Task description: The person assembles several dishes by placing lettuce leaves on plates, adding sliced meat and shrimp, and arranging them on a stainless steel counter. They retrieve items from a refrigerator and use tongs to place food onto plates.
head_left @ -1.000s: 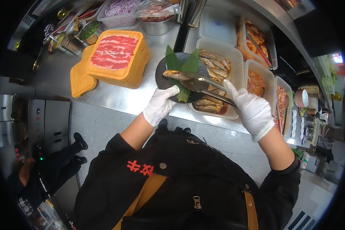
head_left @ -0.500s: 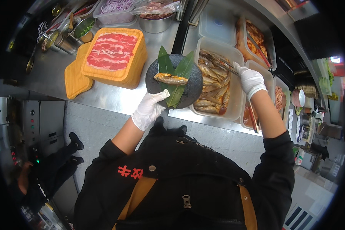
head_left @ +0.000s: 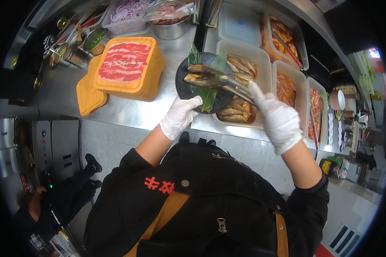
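L hand (head_left: 179, 115) pinches the near edge of a dark round plate (head_left: 183, 89), thumb over the rim; the fingers underneath are hidden, can't tell how they're set. R hand (head_left: 282, 121) is closed round the handles of the tongs (head_left: 241, 87), tips pointing back toward L hand's side, over the plate.

Fish (head_left: 193, 79) is at the tong tips, ahead of L thumb. Looks like 2, one above the other, but it's blurred: can't tell which is gripped or if either rests on the plate. Green leaves (head_left: 207, 101) lie on the plate below, just ahead & right of L thumb.

Tub (head_left: 265, 68) w/ more fish sits ahead of & between the hands, partly behind tongs & plate. Marinated meat (head_left: 286, 88) is ahead of R hand; wooden block (head_left: 152, 81) w/ sliced meat is left & ahead of L hand, apart.

Handling: fish prob. light, soft, slick, skin easily torn; grip mid-body, gentle squeeze. Plate looks stiff, maybe heavyish; hold by rim, keep level, as leaves could slide.
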Motion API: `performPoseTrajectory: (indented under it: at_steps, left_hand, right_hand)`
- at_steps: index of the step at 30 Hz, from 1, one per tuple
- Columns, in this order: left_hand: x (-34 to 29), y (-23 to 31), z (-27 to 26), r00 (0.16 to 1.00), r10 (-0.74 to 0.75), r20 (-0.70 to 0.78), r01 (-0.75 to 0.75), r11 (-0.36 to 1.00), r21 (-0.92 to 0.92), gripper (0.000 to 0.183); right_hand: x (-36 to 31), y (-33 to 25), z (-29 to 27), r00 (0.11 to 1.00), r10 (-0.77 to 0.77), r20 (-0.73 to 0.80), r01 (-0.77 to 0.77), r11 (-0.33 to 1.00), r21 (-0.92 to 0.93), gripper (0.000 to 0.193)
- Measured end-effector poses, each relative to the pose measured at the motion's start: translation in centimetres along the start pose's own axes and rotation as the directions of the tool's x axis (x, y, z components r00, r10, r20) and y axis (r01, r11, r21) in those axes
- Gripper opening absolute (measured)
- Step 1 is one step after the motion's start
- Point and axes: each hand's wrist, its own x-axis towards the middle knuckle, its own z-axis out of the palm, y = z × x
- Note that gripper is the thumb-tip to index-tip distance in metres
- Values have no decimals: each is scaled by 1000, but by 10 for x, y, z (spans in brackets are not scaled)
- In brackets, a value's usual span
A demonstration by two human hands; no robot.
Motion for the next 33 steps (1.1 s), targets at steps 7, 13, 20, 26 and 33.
performPoseTrajectory:
  at_steps: [7, 13, 20, 26, 33]
  left_hand:
    - [-12, 0, -29, 997, -33, -76, 27, 996, -83, 20]
    - [-27, 6, -42, 990, -12, -142, 5, 999, -49, 18]
    - [-36, 7, -32, 983, -42, -176, 35, 998, -44, 19]
    - [-36, 6, -40, 986, -9, -165, 4, 1000, -28, 21]
    - [-30, 5, -34, 986, -43, -160, 37, 999, -38, 20]
  right_hand:
    - [-18, 38, -22, 994, 107, -14, -94, 921, 377, 68]
    - [25, 69, 56, 971, 158, 177, -170, 984, 49, 61]
    - [62, 79, 80, 972, 102, 213, -93, 994, -51, 59]
    - [48, 87, 62, 995, 93, 27, -92, 995, -40, 51]
    - [70, 138, 55, 836, 26, 548, -364, 774, 518, 49]
